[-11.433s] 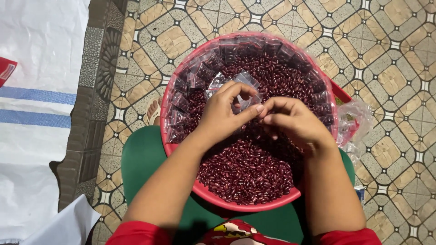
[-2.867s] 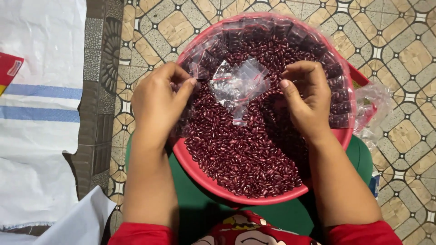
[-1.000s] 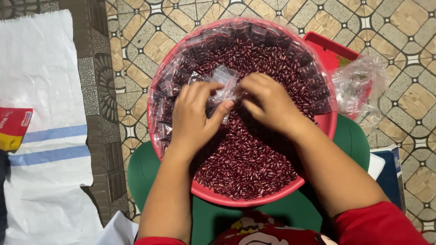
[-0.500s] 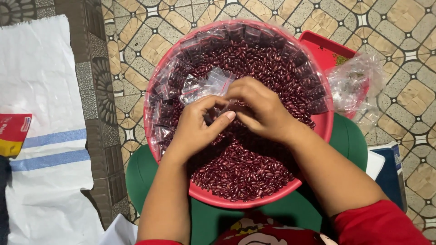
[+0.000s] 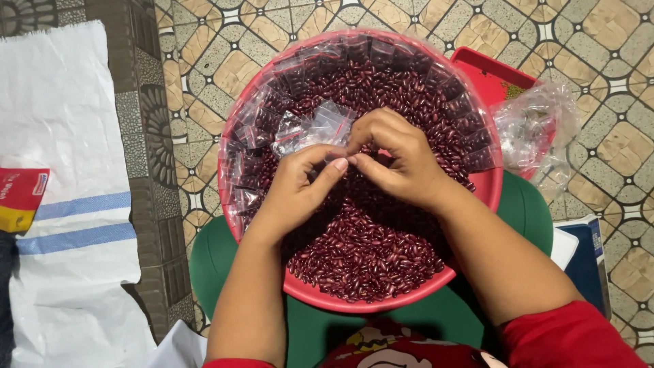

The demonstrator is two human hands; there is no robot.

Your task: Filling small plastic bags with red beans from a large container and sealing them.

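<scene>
Over a red basin heaped with dark red beans, the left hand and right hand meet fingertip to fingertip, both pinched shut on a small clear plastic bag held just above the beans. The basin rests on a green stool on a patterned tile floor; a white sack lies to the left.

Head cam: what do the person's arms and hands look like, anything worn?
Two bare hands, left hand and right hand, no gloves, rings or watch visible. Forearms bare. Red sleeves begin at the frame's bottom edge, clearest on the right arm.
</scene>
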